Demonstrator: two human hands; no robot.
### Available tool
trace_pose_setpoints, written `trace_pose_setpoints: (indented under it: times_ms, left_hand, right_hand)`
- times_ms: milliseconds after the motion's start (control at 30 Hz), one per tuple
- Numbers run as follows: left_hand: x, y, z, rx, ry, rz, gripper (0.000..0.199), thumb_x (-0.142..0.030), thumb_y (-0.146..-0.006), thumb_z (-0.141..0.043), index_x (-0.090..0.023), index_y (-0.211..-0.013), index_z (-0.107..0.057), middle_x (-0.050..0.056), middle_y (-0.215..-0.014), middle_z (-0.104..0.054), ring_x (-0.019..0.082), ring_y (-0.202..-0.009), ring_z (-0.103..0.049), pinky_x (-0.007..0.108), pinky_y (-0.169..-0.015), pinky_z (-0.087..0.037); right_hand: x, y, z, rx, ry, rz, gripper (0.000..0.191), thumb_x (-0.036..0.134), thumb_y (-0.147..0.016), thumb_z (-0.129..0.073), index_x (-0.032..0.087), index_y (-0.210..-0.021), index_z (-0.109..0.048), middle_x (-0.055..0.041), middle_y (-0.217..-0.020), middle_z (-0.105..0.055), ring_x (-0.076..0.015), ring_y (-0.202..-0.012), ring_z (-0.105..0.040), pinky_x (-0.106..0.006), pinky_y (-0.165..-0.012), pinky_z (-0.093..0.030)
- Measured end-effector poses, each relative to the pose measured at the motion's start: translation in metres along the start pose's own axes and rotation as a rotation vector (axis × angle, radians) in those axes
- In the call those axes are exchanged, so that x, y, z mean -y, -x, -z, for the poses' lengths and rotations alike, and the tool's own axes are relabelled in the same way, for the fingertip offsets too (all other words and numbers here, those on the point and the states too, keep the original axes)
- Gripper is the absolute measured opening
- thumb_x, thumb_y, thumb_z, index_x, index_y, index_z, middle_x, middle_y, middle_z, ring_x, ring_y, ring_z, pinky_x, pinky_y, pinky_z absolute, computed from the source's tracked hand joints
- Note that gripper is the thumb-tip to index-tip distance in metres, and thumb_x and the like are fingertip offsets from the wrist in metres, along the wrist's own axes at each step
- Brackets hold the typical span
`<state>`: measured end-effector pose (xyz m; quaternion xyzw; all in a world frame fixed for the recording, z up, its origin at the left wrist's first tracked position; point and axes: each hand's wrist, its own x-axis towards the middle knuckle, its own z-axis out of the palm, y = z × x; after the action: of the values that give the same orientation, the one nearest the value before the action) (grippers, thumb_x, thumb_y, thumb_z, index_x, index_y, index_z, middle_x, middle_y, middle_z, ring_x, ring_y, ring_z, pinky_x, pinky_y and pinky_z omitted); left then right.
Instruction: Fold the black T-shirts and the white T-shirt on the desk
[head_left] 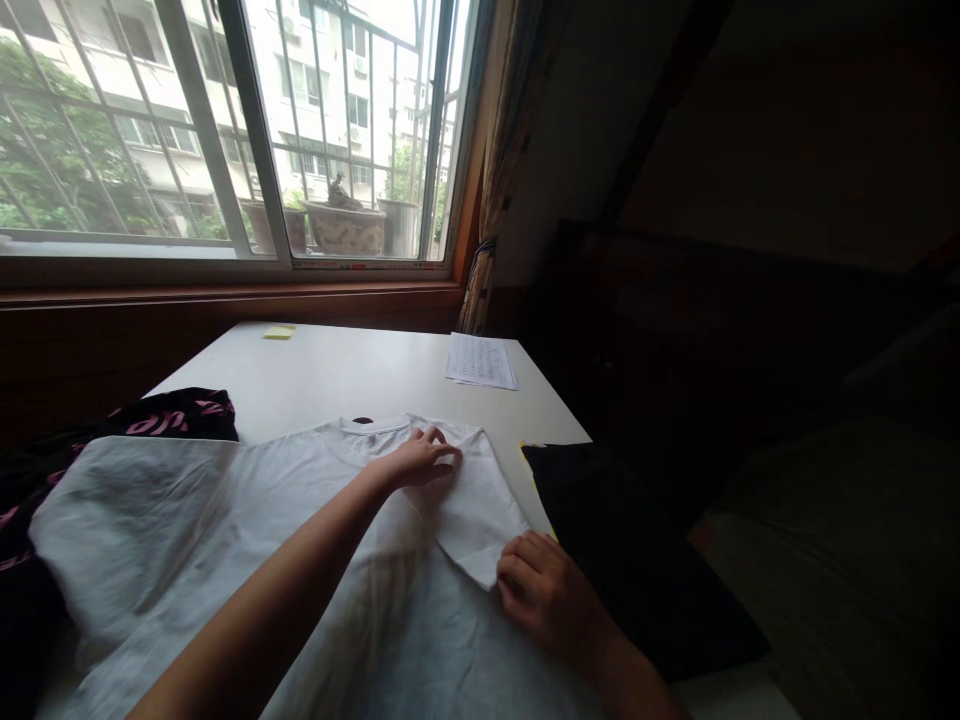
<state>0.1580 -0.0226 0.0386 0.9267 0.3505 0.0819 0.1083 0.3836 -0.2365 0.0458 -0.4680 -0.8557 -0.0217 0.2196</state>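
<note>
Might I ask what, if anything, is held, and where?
The right hand holds the white shirt by its sleeve edge; the left hand touches its shoulder.

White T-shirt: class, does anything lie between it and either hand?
Nothing visible does. The left hand is at the white T-shirt's shoulder, the right hand at its sleeve edge. The dark cloth lies off to the right, not between.
</note>
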Motion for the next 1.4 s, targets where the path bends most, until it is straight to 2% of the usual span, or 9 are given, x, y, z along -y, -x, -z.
trace_pose_setpoints:
  times_ms: [200, 333, 500, 667, 833, 967, 1167, 1300, 1400]
  left_hand:
    - [-0.013, -0.001, -0.001, -0.08, -0.041, 0.034, 0.039, -0.041, -0.094, -0.059, -0.032, -0.131, -0.063, 0.013, -0.134, -0.057, 0.035, -0.114, -0.055, 0.049, -0.09, -0.051]
    - [-0.031, -0.011, -0.01, -0.141, -0.066, -0.019, 0.044, -0.041, -0.099, -0.051, -0.03, -0.141, -0.054, 0.011, -0.153, -0.046, 0.038, -0.14, -0.038, 0.054, -0.104, -0.044]
    - [-0.052, -0.02, -0.037, -0.144, -0.091, -0.193, 0.05, -0.047, -0.102, -0.045, -0.028, -0.148, -0.046, 0.008, -0.159, -0.042, 0.029, -0.149, -0.032, 0.052, -0.118, -0.029]
    - [-0.055, -0.021, -0.055, -0.129, -0.086, -0.174, 0.056, -0.052, -0.104, -0.037, -0.026, -0.153, -0.038, 0.01, -0.161, -0.038, 0.028, -0.151, -0.029, 0.056, -0.12, -0.023]
    - [-0.052, -0.021, -0.052, -0.135, -0.07, -0.179, 0.055, -0.052, -0.104, -0.036, -0.027, -0.154, -0.038, 0.009, -0.163, -0.035, 0.027, -0.152, -0.027, 0.055, -0.121, -0.021]
    - [-0.054, -0.019, -0.045, -0.122, -0.055, -0.178, 0.053, -0.048, -0.105, -0.039, -0.026, -0.154, -0.038, 0.009, -0.162, -0.036, 0.029, -0.151, -0.029, 0.057, -0.119, -0.025]
    - [-0.072, -0.007, -0.028, -0.208, 0.009, -0.295, 0.036, -0.035, -0.102, -0.047, -0.024, -0.133, -0.062, 0.009, -0.139, -0.062, 0.026, -0.135, -0.05, 0.047, -0.118, -0.033]
    - [-0.09, 0.007, -0.019, -0.151, 0.066, -0.534, 0.031, -0.032, -0.101, -0.047, -0.027, -0.123, -0.069, 0.005, -0.123, -0.071, 0.023, -0.123, -0.058, 0.039, -0.112, -0.041]
    - [-0.096, 0.011, -0.023, -0.14, 0.064, -0.551, 0.032, -0.035, -0.101, -0.049, -0.026, -0.125, -0.068, 0.004, -0.128, -0.069, 0.023, -0.125, -0.058, 0.037, -0.112, -0.041]
  right_hand:
    - [0.002, 0.008, 0.005, 0.097, -0.024, 0.011, 0.015, 0.007, -0.084, -0.057, 0.022, -0.084, -0.061, -0.0015, -0.089, -0.063, -0.0184, -0.087, -0.057, -0.033, -0.083, -0.044]
    - [0.008, 0.012, 0.006, 0.137, -0.054, 0.014, 0.016, 0.009, -0.088, -0.056, 0.023, -0.09, -0.065, -0.0017, -0.093, -0.065, -0.0181, -0.089, -0.06, -0.033, -0.085, -0.048]
    - [0.001, 0.039, 0.015, 0.003, -0.006, -0.133, 0.02, 0.012, -0.094, -0.051, 0.024, -0.1, -0.065, -0.0035, -0.096, -0.067, -0.019, -0.091, -0.065, -0.032, -0.082, -0.054]
    - [-0.013, 0.092, 0.014, -0.135, 0.121, -0.354, 0.015, 0.028, -0.1, -0.049, 0.025, -0.098, -0.063, -0.0042, -0.09, -0.067, -0.0193, -0.082, -0.069, -0.03, -0.073, -0.057]
    - [0.001, 0.124, 0.009, -0.223, 0.312, -0.365, 0.021, 0.038, -0.1, -0.047, 0.024, -0.102, -0.063, -0.0062, -0.086, -0.069, -0.021, -0.073, -0.07, -0.03, -0.065, -0.057]
    - [0.017, 0.133, 0.009, -0.21, 0.327, -0.416, 0.016, 0.032, -0.098, -0.048, 0.026, -0.092, -0.061, -0.0031, -0.076, -0.071, -0.0186, -0.061, -0.07, -0.027, -0.054, -0.053]
    - [0.021, 0.142, 0.012, -0.177, 0.246, -0.54, 0.029, 0.033, -0.098, -0.046, 0.028, -0.07, -0.051, 0.002, -0.061, -0.064, -0.0152, -0.046, -0.062, -0.025, -0.04, -0.044]
    - [0.018, 0.13, 0.01, -0.232, 0.338, -0.491, 0.022, 0.031, -0.099, -0.043, 0.026, -0.088, -0.062, -0.0041, -0.077, -0.069, -0.0195, -0.063, -0.068, -0.029, -0.053, -0.052]
    - [0.019, 0.107, 0.003, -0.152, 0.312, -0.376, 0.026, 0.022, -0.099, -0.044, 0.023, -0.116, -0.064, -0.009, -0.101, -0.072, -0.023, -0.09, -0.07, -0.035, -0.078, -0.057]
